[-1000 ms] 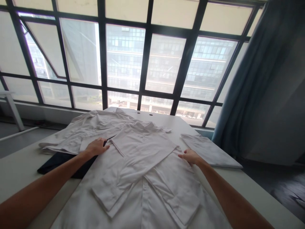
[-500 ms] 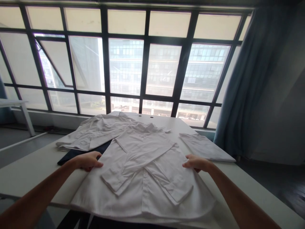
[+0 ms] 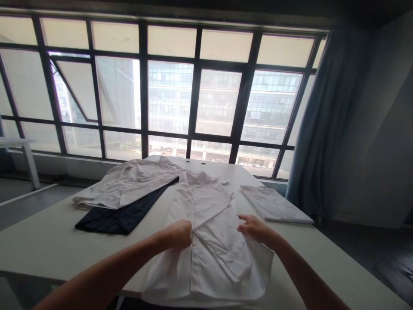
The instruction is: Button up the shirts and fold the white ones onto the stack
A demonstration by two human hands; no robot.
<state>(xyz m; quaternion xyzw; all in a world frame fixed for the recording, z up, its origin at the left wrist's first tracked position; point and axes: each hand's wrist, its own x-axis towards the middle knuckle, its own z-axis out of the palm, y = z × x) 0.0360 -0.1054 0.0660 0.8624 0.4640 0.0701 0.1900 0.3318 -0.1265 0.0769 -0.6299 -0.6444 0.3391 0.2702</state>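
A white button-up shirt [image 3: 214, 249] lies front up, collar away from me, with one sleeve slanting down over its right half. Its left side is folded inward toward the button strip. My left hand [image 3: 181, 234] is closed on that folded edge near the middle of the shirt. At the shirt's right edge, my right hand [image 3: 256, 229] pinches the fabric between thumb and forefinger, though the exact grip is partly hidden.
Left of the shirt, dark navy cloth [image 3: 119, 217] lies under a rumpled white garment [image 3: 132, 178]. A folded white garment [image 3: 275, 204] rests on the right side of the white table [image 3: 41, 247]. Windows and a blue curtain [image 3: 318, 150] stand behind.
My left hand has moved right, bringing the shirt's left side in over the middle. More of the navy cloth shows. My right hand has shifted slightly left, and the view has tilted a little.
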